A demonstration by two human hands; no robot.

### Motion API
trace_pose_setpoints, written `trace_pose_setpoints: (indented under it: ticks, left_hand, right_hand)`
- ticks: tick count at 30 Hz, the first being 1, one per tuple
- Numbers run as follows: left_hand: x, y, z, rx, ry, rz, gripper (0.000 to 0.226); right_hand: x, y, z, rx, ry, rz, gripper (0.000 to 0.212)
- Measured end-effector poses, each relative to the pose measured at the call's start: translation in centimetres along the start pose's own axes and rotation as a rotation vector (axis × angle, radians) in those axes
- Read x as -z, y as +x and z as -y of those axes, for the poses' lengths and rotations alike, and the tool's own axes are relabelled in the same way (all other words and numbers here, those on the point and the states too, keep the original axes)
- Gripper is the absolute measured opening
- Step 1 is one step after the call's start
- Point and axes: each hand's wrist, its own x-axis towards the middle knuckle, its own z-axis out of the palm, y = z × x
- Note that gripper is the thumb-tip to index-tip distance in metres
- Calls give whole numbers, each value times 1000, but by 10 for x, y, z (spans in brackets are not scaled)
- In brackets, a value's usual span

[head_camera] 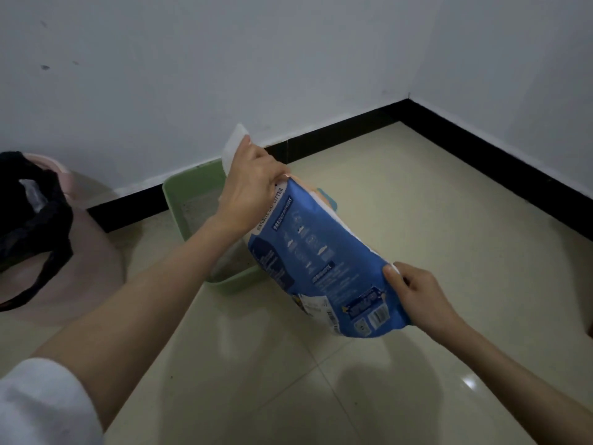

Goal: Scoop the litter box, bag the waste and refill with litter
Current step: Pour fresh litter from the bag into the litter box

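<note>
Litter bag [324,261], tilted over the green litter box [192,200]: my left hand [250,184] grips its top, right hand [420,290] pinches the bottom corner. I judge it heavy, floppy, slick; hold both ends.

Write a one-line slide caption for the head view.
Both hands, left hand and right hand, tilt a blue litter bag over the green litter box.
</note>
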Motion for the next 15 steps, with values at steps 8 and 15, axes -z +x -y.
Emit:
trace_pose_setpoints:
  ticks: [8,15]
  left_hand:
    - [-23,-27,-13,-152,151,86,9]
    - [-9,-29,3,-170,204,77,20]
  right_hand:
    - [2,20,1,-90,-534,424,60]
    - [-50,71,87,297,-309,110,22]
